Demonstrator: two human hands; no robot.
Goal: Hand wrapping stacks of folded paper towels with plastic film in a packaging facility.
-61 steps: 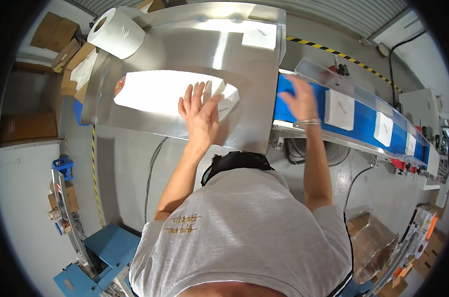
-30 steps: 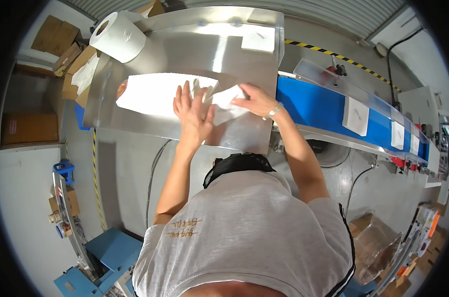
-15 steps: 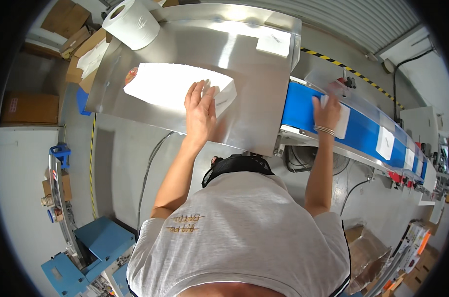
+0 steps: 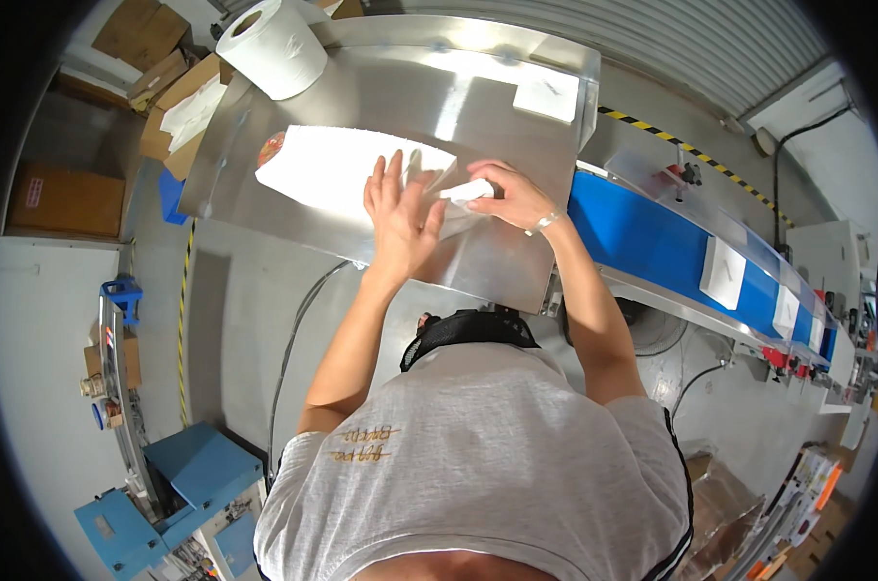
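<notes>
A long row of white flat packets or sheets (image 4: 328, 169) lies on the steel table, closely packed together. My left hand (image 4: 400, 218) rests at its right end with fingers spread. Beside it, my right hand (image 4: 518, 198) pinches a white packet (image 4: 470, 191) between thumb and fingers; the packet looks curled, and its lower part is hard to make out. A round red-and-orange object (image 4: 271, 148) sits at the row's left end. To the right, the blue conveyor belt (image 4: 642, 228) carries several white packets, the nearest being a white packet (image 4: 723, 273) with a small dark mark.
The steel table (image 4: 391, 82) has a raised rim at the back. A white paper roll (image 4: 272, 53) stands at its far left corner and a flat white packet (image 4: 547, 97) lies far right. A clear guard (image 4: 720, 228) runs along the conveyor. Cardboard boxes (image 4: 66, 203) stand left.
My right hand has come from the conveyor back to the table and now grips a white packet. The packets on the belt have moved away to the right. My left hand stays by the row.
</notes>
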